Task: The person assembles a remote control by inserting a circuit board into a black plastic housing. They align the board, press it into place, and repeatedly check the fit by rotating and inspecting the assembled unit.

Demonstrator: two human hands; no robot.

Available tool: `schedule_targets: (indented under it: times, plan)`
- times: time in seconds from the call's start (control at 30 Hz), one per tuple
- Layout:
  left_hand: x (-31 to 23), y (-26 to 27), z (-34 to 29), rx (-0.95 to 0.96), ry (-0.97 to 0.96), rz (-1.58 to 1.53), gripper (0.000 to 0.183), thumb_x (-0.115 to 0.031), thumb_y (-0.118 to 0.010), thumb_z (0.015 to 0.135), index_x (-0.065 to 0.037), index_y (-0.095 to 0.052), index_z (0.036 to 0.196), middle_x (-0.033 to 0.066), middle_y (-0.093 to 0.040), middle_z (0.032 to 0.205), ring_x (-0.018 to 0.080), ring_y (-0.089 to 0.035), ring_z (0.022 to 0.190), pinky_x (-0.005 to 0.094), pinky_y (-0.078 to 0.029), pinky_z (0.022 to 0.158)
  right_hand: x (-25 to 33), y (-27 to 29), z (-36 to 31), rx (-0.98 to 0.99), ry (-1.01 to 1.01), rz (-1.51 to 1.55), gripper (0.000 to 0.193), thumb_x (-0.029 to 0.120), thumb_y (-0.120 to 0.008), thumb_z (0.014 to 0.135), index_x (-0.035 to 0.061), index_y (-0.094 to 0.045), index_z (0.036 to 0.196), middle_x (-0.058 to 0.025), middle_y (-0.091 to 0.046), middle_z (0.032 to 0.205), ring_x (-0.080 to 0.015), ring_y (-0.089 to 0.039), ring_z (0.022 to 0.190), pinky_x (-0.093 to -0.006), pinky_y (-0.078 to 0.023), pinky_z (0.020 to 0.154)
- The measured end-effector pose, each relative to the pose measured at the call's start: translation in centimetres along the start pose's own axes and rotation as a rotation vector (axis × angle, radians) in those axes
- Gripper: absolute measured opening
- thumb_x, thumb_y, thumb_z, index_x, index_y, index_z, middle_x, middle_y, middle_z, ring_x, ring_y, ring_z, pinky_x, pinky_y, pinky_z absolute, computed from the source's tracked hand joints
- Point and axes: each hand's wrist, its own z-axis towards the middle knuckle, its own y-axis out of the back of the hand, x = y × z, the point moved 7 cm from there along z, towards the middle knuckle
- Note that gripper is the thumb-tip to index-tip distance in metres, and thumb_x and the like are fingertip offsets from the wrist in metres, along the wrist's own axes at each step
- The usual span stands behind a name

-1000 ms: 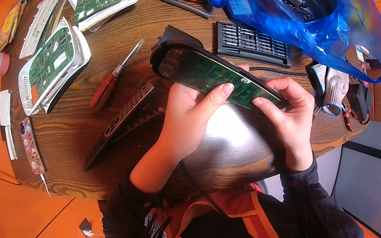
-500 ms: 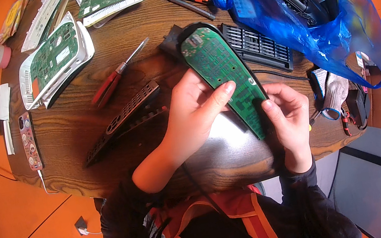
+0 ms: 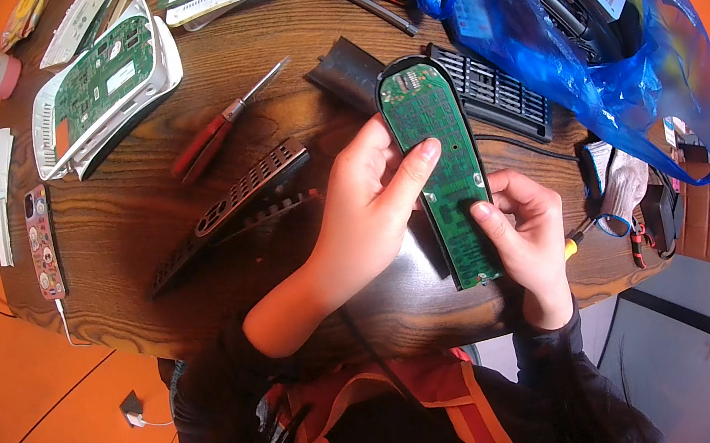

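Observation:
A long green circuit board (image 3: 439,160) sits in the black shell of an opened remote control, held up over the near part of the table. My left hand (image 3: 369,195) grips its left edge, thumb pressed flat on the board and fingers behind. On the lower right edge my right hand (image 3: 525,226) holds it too, its thumb on the board. Left of my left hand lies the remote's black front cover (image 3: 231,209) with button holes, a dark strip with keys beneath it. A plain black cover piece (image 3: 349,72) rests just beyond the board.
A red-handled screwdriver (image 3: 214,137) lies left of centre. Circuit boards in white casings (image 3: 107,85) stand at the far left. To the right are a black slotted case (image 3: 497,90), a blue plastic bag (image 3: 576,81) and a glove (image 3: 623,186). A phone (image 3: 43,241) charges at the left edge.
The board in its shell has turned more upright and shifted slightly right at its top. My right thumb has moved left onto the board. The whole view has shifted a little.

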Motion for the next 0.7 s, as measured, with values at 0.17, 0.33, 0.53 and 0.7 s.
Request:
schedule_targets:
  times: [0.17,0.33,0.53,0.7]
  plan:
    - [0.1,0.0,0.1,0.034,-0.033,0.135,0.026,-0.01,-0.048,0.087,0.0,-0.046,0.111,0.0079,-0.057,0.097,0.0129,-0.058,0.085,0.0272,-0.052,0.068,-0.3,0.1,0.1,0.009,-0.03,-0.056,0.009,0.007,-0.062,0.077,-0.0007,-0.058,0.076,-0.002,-0.06,0.061,-0.0038,-0.054,0.057,-0.0178,-0.041,0.054]
    - [0.1,0.1,-0.1,0.001,-0.006,0.079,0.023,-0.006,-0.05,0.086,0.0,-0.047,0.107,0.0039,-0.058,0.093,0.0071,-0.054,0.083,0.0206,-0.044,0.073,-0.3,0.1,0.0,-0.012,-0.013,0.001,0.009,0.007,-0.063,0.076,-0.0002,-0.058,0.076,-0.0013,-0.059,0.06,-0.0037,-0.052,0.055,-0.018,-0.041,0.053]
    - [-0.9,-0.9,0.0,0.066,-0.101,0.176,0.029,-0.006,-0.046,0.087,0.003,-0.041,0.114,0.0141,-0.054,0.109,0.0201,-0.055,0.098,0.0306,-0.044,0.086,1.8,0.8,0.2,-0.101,0.318,-0.221,0.024,0.003,-0.072,0.064,0.0002,-0.06,0.085,-0.003,-0.062,0.071,-0.0076,-0.055,0.06,-0.0203,-0.041,0.055]
    - [-0.6,-2.7,-0.5,0.322,0.129,-0.091,0.042,-0.015,-0.04,0.085,0.005,-0.036,0.122,0.0191,-0.047,0.119,0.0254,-0.051,0.105,0.0345,-0.04,0.091,5.9,3.2,-2.1,-0.454,0.847,-0.582,0.022,0.003,-0.071,0.061,0.0055,-0.061,0.081,-0.008,-0.065,0.084,-0.0211,-0.061,0.081,-0.0338,-0.037,0.081]
